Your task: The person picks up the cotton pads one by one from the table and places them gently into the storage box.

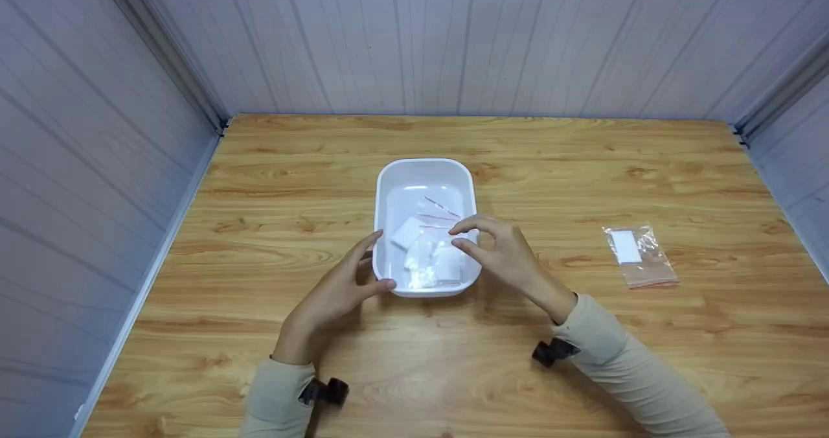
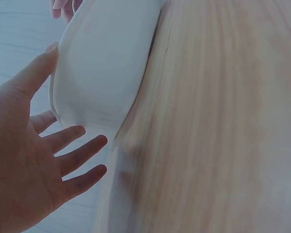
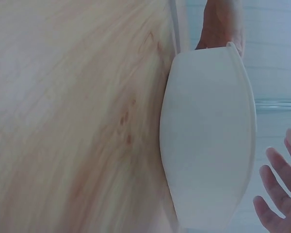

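A white plastic tub (image 1: 424, 164) stands on the wooden table, holding several clear zip bags (image 1: 422, 263) with white pieces and thin red edge lines. At its near left corner my left hand (image 1: 343, 289) touches the rim with thumb and index finger, the other fingers spread along the outside. In the left wrist view those fingers (image 2: 70, 184) are stretched and apart from the wall. Over the tub's right rim is my right hand (image 1: 502, 250), thumb and index finger parted with nothing visible between them. The right wrist view has its fingers (image 3: 276, 189) spread beside the rim.
A single clear zip bag (image 1: 657, 263) with a white card-like piece lies flat on the table (image 1: 311, 185) to the right. Pale panel walls (image 1: 427, 43) rise behind and at both sides. A small dark camera (image 1: 554, 352) sits at each wrist.
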The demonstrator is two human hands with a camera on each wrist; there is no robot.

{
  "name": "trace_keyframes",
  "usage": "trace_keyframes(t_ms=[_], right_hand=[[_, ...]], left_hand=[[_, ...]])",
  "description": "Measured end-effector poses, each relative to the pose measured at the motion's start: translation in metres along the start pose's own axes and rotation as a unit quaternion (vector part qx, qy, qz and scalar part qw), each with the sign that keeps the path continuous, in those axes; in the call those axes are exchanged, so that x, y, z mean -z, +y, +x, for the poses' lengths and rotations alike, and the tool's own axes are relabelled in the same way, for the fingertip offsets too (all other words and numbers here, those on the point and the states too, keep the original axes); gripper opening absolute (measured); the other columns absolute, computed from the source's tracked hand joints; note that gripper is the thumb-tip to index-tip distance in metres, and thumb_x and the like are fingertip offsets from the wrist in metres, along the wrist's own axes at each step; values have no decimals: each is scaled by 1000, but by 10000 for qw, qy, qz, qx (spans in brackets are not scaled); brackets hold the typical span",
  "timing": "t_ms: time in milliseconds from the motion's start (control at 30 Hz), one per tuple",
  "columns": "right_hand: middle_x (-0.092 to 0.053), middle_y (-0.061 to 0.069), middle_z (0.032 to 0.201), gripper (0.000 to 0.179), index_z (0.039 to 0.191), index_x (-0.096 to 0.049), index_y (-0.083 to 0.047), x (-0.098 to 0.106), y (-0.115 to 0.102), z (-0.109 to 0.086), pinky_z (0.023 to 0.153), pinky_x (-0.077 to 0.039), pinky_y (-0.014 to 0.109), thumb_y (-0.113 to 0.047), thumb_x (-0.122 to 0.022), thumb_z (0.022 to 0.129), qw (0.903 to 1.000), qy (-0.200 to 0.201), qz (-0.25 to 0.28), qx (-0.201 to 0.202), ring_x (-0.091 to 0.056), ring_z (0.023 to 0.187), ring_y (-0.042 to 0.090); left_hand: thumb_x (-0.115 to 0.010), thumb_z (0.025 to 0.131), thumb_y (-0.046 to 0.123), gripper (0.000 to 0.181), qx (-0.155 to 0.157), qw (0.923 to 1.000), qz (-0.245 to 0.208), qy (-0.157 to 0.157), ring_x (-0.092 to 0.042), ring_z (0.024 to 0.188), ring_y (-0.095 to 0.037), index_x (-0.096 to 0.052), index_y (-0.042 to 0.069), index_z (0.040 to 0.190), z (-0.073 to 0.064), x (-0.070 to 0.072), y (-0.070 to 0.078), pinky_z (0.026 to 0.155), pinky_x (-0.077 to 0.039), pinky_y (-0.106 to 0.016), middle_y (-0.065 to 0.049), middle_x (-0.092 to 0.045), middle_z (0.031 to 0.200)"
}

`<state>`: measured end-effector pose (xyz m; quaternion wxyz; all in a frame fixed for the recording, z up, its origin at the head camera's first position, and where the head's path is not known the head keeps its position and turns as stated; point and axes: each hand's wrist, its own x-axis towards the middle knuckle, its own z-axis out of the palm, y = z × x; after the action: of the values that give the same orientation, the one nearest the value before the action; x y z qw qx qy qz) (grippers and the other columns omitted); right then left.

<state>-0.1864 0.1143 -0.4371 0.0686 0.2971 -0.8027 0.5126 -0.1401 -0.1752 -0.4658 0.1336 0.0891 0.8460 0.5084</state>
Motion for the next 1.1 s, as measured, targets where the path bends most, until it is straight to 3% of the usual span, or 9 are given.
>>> trace_keyframes(t_ms=[633, 1100], right_hand=[[-73, 2, 103, 15, 103, -76, -7, 34, -5, -13, 97, -46, 34, -8, -75, 88, 9988, 304, -350, -137, -65, 104, 21], [-73, 1, 101, 15, 103, -75, -4, 65, -3, -30, 92, -46, 24, -5, -75, 88, 9960, 404, -776, -154, -66, 99, 18]], left_hand=[[-78, 85, 38, 89, 34, 10000, -9, -2, -37, 141, -31, -26, 31, 157, 2, -1, 0, 118, -15, -54, -11, -35, 156], [-78, 85, 39, 89, 1, 10000, -13, -19, -39, 140, -30, -26, 32, 157, 1, 0, -2, 117, -17, -56, -9, -38, 154]])
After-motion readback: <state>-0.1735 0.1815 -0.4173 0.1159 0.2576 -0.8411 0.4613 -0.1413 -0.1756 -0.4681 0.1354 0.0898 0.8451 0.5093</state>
